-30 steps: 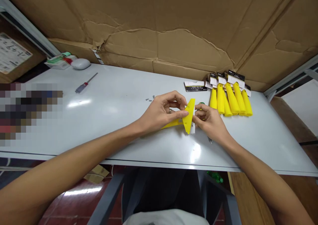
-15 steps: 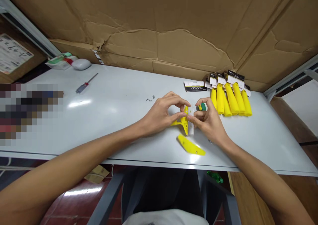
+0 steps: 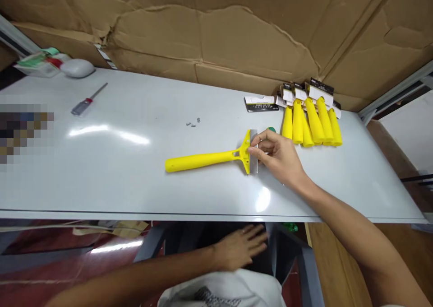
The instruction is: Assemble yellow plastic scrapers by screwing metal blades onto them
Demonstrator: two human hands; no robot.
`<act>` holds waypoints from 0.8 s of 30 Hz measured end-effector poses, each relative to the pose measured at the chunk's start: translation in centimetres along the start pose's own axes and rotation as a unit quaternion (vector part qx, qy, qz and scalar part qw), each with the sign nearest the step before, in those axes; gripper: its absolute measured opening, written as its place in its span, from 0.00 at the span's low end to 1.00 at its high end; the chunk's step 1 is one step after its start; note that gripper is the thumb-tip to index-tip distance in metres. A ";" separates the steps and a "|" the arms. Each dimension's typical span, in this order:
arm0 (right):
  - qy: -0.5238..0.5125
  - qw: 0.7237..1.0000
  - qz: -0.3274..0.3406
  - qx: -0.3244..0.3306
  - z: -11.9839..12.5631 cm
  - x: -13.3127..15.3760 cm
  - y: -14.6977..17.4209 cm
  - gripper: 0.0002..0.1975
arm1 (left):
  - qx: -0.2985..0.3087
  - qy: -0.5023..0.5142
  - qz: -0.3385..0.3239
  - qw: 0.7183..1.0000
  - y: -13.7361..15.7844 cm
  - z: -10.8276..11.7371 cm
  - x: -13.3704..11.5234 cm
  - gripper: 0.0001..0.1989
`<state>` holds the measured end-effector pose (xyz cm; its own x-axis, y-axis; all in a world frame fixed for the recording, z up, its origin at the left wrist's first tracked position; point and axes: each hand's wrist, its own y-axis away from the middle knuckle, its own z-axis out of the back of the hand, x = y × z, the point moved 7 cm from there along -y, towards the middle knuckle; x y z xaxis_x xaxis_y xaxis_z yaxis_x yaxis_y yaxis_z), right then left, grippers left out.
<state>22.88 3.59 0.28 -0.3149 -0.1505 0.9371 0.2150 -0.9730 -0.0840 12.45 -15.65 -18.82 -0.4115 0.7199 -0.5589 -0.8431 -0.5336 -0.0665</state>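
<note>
A yellow scraper (image 3: 203, 160) lies on the table with its handle to the left. A flat metal blade (image 3: 253, 165) sits along its wide head. My right hand (image 3: 284, 158) pinches the scraper at this head, thumb and fingers closed over the blade. Below the table edge, my left hand (image 3: 238, 247) is over my lap with fingers spread and nothing in it. Several small screws (image 3: 193, 125) lie on the table beyond the handle. Part of a green object (image 3: 271, 128) shows behind my right hand; the rest is hidden.
Several yellow handles (image 3: 314, 124) with black-and-white cards lie at the back right, beside a separate card (image 3: 261, 104). A screwdriver (image 3: 88, 100) lies at the left, near a grey rounded object (image 3: 77, 67). Cardboard (image 3: 203, 36) stands along the back of the white table (image 3: 118, 185).
My left hand has left the scraper and dropped below the table edge. The loose yellow plate near the front edge is out of sight. My right hand keeps its hold. The view has shifted.
</note>
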 end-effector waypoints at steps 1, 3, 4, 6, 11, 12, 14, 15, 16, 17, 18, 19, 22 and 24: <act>0.002 1.000 0.003 0.000 0.0 0.1 0.0 0.12 | 0.051 0.000 -0.010 0.999 0.6 -3.3 -0.1 0.30; 0.002 1.000 0.007 0.008 -0.1 0.2 0.1 0.12 | 0.115 -0.012 -0.003 0.993 1.8 -7.8 0.3 0.37; 0.002 1.000 0.008 0.012 -0.2 0.3 0.1 0.12 | 0.120 -0.010 0.003 0.993 2.3 -8.8 0.6 0.37; 0.008 1.000 0.010 0.020 -0.3 0.4 0.2 0.12 | 0.121 -0.007 0.007 0.993 2.9 -9.1 0.6 0.36; 0.012 1.000 0.006 0.016 -0.2 0.4 0.1 0.11 | 0.111 0.040 -0.046 0.992 2.5 -5.8 -3.2 0.36; 0.008 1.000 0.006 0.016 -0.2 0.4 0.1 0.11 | 0.097 0.085 -0.079 0.988 2.3 -4.3 -4.7 0.42; 0.003 1.000 0.006 0.017 -0.2 0.4 0.0 0.11 | 0.046 0.188 -0.140 0.971 1.6 0.3 -7.1 0.52; 0.002 1.000 0.007 0.018 -0.2 0.4 0.0 0.11 | -0.002 0.220 -0.146 0.964 1.1 3.6 -7.6 0.49; 0.004 1.000 0.010 0.019 -0.2 0.4 0.0 0.10 | -0.055 0.245 -0.146 0.957 0.6 7.5 -7.6 0.43; 0.006 1.000 0.013 0.021 -0.3 0.4 0.0 0.10 | -0.115 0.263 -0.143 0.947 0.0 11.9 -7.2 0.35; 0.007 1.000 0.015 0.023 -0.3 0.4 0.0 0.10 | -0.165 0.276 -0.094 0.942 -0.8 16.1 -6.0 0.27; 0.006 0.999 0.019 0.026 -0.3 0.4 -0.1 0.09 | -0.187 0.272 -0.052 0.943 -1.7 20.1 -4.7 0.19; 0.000 0.999 0.026 0.025 -0.3 0.2 -0.2 0.09 | -0.203 0.190 0.029 0.960 -4.7 29.7 -0.6 0.18; 0.003 1.000 0.023 0.019 -0.2 0.0 -0.3 0.10 | -0.208 0.189 0.029 0.959 -6.5 33.5 1.7 0.24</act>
<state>22.61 3.81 0.22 -0.3095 -0.1970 0.9303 0.2642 -0.9576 -0.1149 5.63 3.89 8.34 -0.2321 0.5128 -0.8266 -0.5784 -0.7560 -0.3065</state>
